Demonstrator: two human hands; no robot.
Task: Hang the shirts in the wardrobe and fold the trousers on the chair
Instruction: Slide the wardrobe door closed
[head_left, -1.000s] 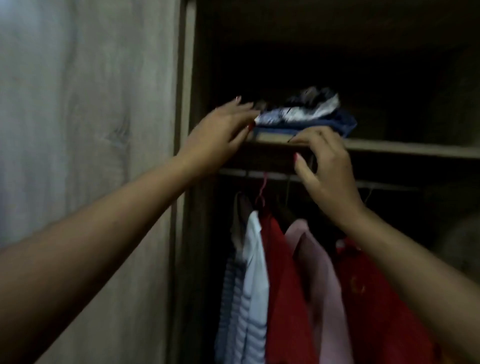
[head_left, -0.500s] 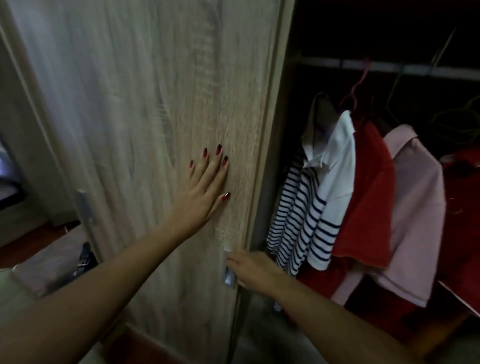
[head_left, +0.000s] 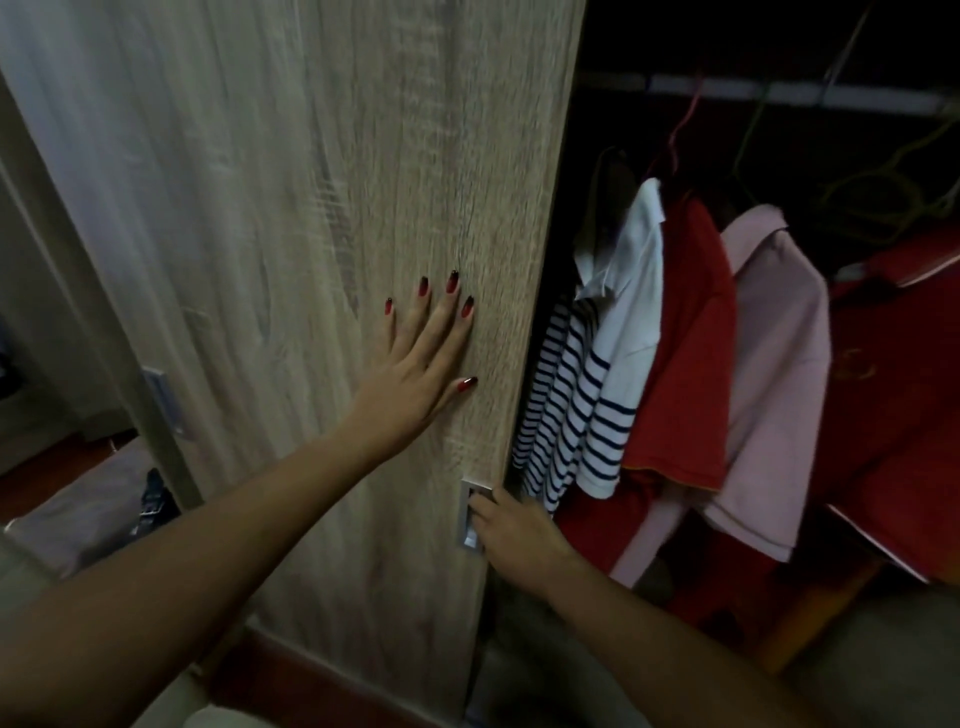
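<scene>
— Currently, where are your hands?

— Your left hand (head_left: 415, 374) lies flat on the wooden wardrobe door (head_left: 291, 249), palm against the panel, fingers spread wide, holding nothing. Your right hand (head_left: 511, 535) is at the metal recessed handle (head_left: 470, 512) near the door's right edge, fingers curled into the recess and gripping it.

— And the shirts?

— They hang inside the open wardrobe, to the right of the door's edge, from a rail (head_left: 769, 96) across the top. From left to right: a white shirt with navy stripes (head_left: 587, 395), a red shirt (head_left: 685, 364), a pink shirt (head_left: 774, 374), each touching the next. Further right hangs another red garment (head_left: 893, 415). Thin wire hangers (head_left: 680, 124) hook over the rail above them.

— The trousers?

— Low on the left, past the door's far edge, a dark garment (head_left: 156, 499) rests on a grey surface (head_left: 88, 504). Whether that is the trousers, you cannot tell; the area is dim and partly hidden.
</scene>
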